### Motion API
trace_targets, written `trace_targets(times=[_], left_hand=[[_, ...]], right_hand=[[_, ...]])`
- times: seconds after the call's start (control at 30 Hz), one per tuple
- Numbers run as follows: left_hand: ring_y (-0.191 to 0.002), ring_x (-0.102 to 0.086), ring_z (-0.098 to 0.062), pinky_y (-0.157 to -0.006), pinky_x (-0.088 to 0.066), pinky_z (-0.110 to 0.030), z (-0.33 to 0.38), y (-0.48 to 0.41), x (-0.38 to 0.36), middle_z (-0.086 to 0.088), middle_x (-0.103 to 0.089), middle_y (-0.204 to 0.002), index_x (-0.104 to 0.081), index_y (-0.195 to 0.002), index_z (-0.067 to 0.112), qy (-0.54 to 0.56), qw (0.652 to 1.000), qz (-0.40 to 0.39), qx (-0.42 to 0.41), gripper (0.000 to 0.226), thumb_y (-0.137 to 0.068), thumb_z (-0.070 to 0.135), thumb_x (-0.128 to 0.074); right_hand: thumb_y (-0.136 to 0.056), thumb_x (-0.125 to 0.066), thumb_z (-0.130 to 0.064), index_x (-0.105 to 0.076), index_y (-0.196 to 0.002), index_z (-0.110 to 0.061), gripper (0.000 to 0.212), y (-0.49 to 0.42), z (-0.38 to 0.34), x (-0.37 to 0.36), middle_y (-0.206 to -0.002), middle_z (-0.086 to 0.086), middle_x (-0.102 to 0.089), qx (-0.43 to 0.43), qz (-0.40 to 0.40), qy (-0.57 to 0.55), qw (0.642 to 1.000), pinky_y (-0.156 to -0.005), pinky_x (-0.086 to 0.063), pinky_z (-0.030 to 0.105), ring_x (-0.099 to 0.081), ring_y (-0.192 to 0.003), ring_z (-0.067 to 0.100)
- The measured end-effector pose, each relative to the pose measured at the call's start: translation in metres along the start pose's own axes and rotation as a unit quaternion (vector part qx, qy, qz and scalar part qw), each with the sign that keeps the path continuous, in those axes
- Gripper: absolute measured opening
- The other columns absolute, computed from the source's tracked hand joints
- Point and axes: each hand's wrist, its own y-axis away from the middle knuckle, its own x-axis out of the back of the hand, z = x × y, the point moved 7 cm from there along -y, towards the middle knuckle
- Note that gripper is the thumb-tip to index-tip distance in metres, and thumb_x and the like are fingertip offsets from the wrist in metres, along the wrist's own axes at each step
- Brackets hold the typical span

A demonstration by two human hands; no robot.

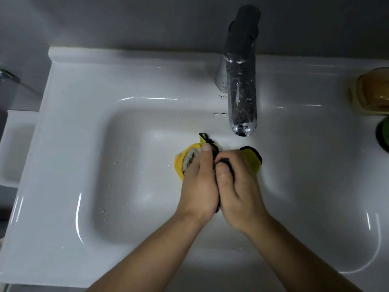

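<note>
A yellow cloth (181, 163) with a grey inner side and black trim is bunched up over the basin of a white sink (84, 144). My left hand (200, 186) grips its left part, thumb on top. My right hand (237, 190) grips the right part, thumb pressed on the black edge. Both hands are pressed together, palm to palm, with the cloth squeezed between them. A yellow corner sticks out to the right of my right hand. Most of the cloth is hidden inside the hands.
A chrome tap (242, 81) with water drops reaches over the basin just behind the hands; no water runs. An amber soap dish (372, 91) and a green object (384, 133) sit at the right edge. A glass (7, 89) stands at the far left.
</note>
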Motion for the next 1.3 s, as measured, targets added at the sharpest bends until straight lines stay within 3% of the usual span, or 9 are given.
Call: trace_targets(times=[0.17, 0.37, 0.6, 0.7, 0.77, 0.83, 0.9, 1.0, 1.3], left_hand=[[-0.053, -0.053, -0.005, -0.053, -0.044, -0.024, -0.003, -0.006, 0.013, 0.006, -0.059, -0.058, -0.053, -0.068, 0.017, -0.040, 0.997, 0.058, -0.038, 0.047, -0.109, 0.030, -0.033], [-0.063, -0.062, -0.025, -0.053, -0.044, -0.025, 0.002, -0.011, 0.023, -0.015, -0.067, -0.067, -0.059, -0.073, 0.004, -0.086, 0.987, 0.087, -0.100, 0.055, -0.101, 0.041, -0.030], [-0.057, -0.044, -0.014, -0.059, -0.041, -0.034, 0.004, -0.020, 0.027, 0.003, -0.047, -0.060, -0.044, -0.065, 0.015, -0.072, 0.990, 0.108, -0.063, 0.048, -0.101, 0.047, -0.048], [-0.077, -0.067, -0.030, -0.078, -0.058, -0.045, -0.019, -0.025, 0.028, -0.013, -0.065, -0.083, -0.051, -0.083, 0.013, 0.033, 0.991, 0.112, 0.059, 0.040, -0.091, 0.052, -0.058], [-0.092, -0.069, -0.031, -0.081, -0.058, -0.045, -0.022, -0.019, 0.023, -0.019, -0.069, -0.108, -0.053, -0.107, 0.020, 0.084, 0.988, 0.086, 0.095, 0.017, -0.091, 0.026, -0.054], [-0.100, -0.068, -0.030, -0.085, -0.057, -0.045, -0.017, -0.013, 0.017, -0.011, -0.070, -0.115, -0.053, -0.126, 0.031, 0.078, 0.993, 0.035, 0.082, 0.038, -0.094, 0.014, -0.043], [-0.096, -0.071, -0.035, -0.087, -0.057, -0.050, -0.002, -0.009, 0.009, -0.016, -0.074, -0.101, -0.064, -0.111, 0.022, 0.021, 0.999, -0.025, 0.029, 0.030, -0.103, 0.031, -0.037], [-0.066, -0.068, -0.015, -0.066, -0.055, -0.037, 0.007, -0.001, 0.003, 0.003, -0.069, -0.065, -0.064, -0.066, 0.027, -0.041, 0.998, -0.051, -0.003, 0.059, -0.105, 0.054, -0.028], [-0.056, -0.061, -0.036, -0.055, -0.050, -0.055, 0.019, 0.002, 0.016, -0.011, -0.059, -0.055, -0.048, -0.064, 0.021, -0.151, 0.970, 0.055, -0.182, 0.048, -0.102, 0.038, -0.026]], right_hand=[[-0.096, -0.042, -0.033, -0.055, -0.082, -0.019, 0.024, -0.012, -0.001, -0.009, -0.072, -0.013, -0.057, -0.010, 0.001, -0.023, 1.000, -0.068, -0.043, 0.022, -0.058, -0.072, 0.012], [-0.098, -0.046, -0.032, -0.049, -0.065, -0.025, 0.033, -0.022, 0.020, -0.023, -0.056, -0.013, -0.058, -0.149, 0.015, -0.060, 0.987, -0.058, -0.045, 0.029, -0.053, -0.055, 0.005], [-0.092, -0.055, -0.051, -0.059, -0.099, -0.022, 0.031, -0.016, 0.042, -0.026, -0.094, 0.000, -0.069, -0.327, 0.037, -0.162, 0.930, -0.085, -0.058, 0.041, -0.068, -0.094, 0.020], [-0.084, -0.052, -0.058, -0.054, -0.116, -0.030, 0.042, -0.007, 0.033, -0.006, -0.115, -0.003, -0.060, -0.212, 0.080, -0.116, 0.967, -0.091, -0.050, 0.027, -0.060, -0.109, 0.013], [-0.090, -0.046, -0.048, -0.060, -0.120, -0.023, 0.041, 0.003, 0.022, -0.004, -0.119, -0.001, -0.057, -0.101, 0.064, -0.057, 0.991, -0.096, -0.043, 0.019, -0.055, -0.115, 0.009], [-0.095, -0.044, -0.037, -0.064, -0.117, -0.014, 0.037, 0.011, 0.017, -0.003, -0.118, 0.001, -0.058, -0.031, 0.055, -0.005, 0.998, -0.097, -0.042, 0.018, -0.055, -0.113, 0.010], [-0.097, -0.044, -0.031, -0.065, -0.108, -0.013, 0.030, 0.009, 0.012, -0.001, -0.108, 0.002, -0.061, 0.006, 0.064, 0.023, 0.998, -0.089, -0.046, 0.021, -0.058, -0.102, 0.012], [-0.097, -0.045, -0.027, -0.065, -0.089, -0.007, 0.030, 0.000, -0.001, 0.002, -0.086, 0.003, -0.063, 0.038, 0.067, 0.039, 0.996, -0.070, -0.047, 0.027, -0.059, -0.079, 0.016], [-0.098, -0.055, -0.028, -0.041, -0.059, -0.011, 0.045, -0.014, 0.011, -0.007, -0.045, -0.006, -0.041, -0.180, 0.099, -0.120, 0.971, -0.052, -0.036, 0.028, -0.041, -0.049, 0.013]])
